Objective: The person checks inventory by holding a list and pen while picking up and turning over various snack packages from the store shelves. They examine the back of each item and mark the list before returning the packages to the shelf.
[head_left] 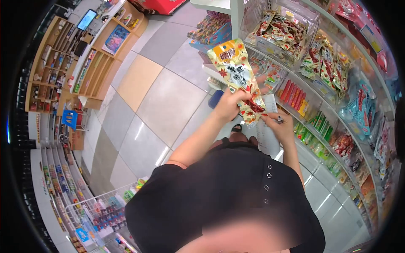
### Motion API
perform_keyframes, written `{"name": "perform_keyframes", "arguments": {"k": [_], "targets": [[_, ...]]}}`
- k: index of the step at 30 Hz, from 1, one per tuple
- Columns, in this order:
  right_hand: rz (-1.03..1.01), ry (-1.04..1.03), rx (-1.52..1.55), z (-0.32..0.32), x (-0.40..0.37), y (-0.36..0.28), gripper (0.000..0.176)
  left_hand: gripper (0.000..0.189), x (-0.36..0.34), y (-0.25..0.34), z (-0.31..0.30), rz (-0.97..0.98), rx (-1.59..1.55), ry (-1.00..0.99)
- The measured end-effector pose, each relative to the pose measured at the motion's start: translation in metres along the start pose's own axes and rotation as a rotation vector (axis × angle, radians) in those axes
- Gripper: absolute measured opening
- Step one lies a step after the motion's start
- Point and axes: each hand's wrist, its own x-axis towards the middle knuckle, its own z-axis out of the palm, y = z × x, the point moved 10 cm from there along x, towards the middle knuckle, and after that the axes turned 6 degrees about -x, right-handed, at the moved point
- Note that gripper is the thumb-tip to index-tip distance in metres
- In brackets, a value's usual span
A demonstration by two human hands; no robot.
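Observation:
A long yellow snack packet (234,69) with red star shapes and dark lettering is held up in front of my body. My left hand (230,104) is closed round its lower left side, thumb across the front. At the packet's bottom corner, the fingertips of my right hand (282,125) pinch close together. A small dark, pen-like object (279,119) shows between those fingers. Beneath both hands hangs a long white printed sheet (266,141), partly hidden behind the packet and my right hand.
Shelving with clear bins (287,50) of packaged snacks curves along the right. A blue box of wrapped sweets (213,31) stands ahead. Across the tiled floor (168,95), a wooden counter (95,80) holds a screen (87,19). A wire rack (101,206) stands at lower left.

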Motion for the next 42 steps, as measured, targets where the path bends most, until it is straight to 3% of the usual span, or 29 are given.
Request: {"name": "perform_keyframes", "arguments": {"k": [8,11,14,18,22,25,28,29,32,33,36,39,42], "targets": [[0.016,0.022,-0.010,-0.001,-0.001,-0.002,0.016,0.037,0.014,0.032,-0.069,0.219,-0.115,0.253],[-0.035,-0.013,-0.023,-0.002,-0.002,-0.004,0.018,0.030,0.015,0.051,-0.059,0.327,-0.140,0.343],[-0.071,-0.108,0.055,0.010,0.002,-0.003,0.020,0.029,0.024,0.045,-0.061,0.237,-0.413,0.114],[-0.093,-0.224,0.062,0.034,0.005,-0.024,0.023,0.030,0.041,0.043,-0.001,-0.016,-0.807,-0.573],[-0.127,-0.348,0.145,0.058,0.000,-0.035,0.023,0.030,0.049,0.046,0.026,-0.088,-0.989,-0.834],[-0.034,-0.323,0.229,0.062,-0.005,-0.043,0.021,0.039,0.062,0.038,0.036,-0.146,-0.965,-0.813],[0.064,-0.240,0.321,0.057,-0.007,-0.038,0.019,0.047,0.077,0.027,-0.001,0.064,-0.563,-0.051],[0.072,-0.208,0.326,0.053,-0.006,-0.035,0.019,0.057,0.073,0.031,0.000,0.101,-0.473,-0.105],[0.101,-0.114,0.377,0.038,-0.007,-0.028,0.020,0.056,0.067,0.033,-0.010,0.079,-0.310,-0.034],[0.108,-0.085,0.399,0.033,-0.006,-0.026,0.020,0.052,0.063,0.025,-0.017,0.016,-0.319,0.004],[0.149,-0.057,0.351,0.019,-0.005,-0.007,0.020,0.042,0.048,0.018,-0.024,-0.015,0.088,0.112],[0.188,-0.031,0.320,0.006,-0.003,0.005,0.021,0.028,0.038,0.019,-0.024,0.034,0.111,0.140],[0.169,-0.045,0.364,0.005,-0.002,0.007,0.021,0.026,0.030,0.026,-0.012,0.073,0.194,0.106]]}}
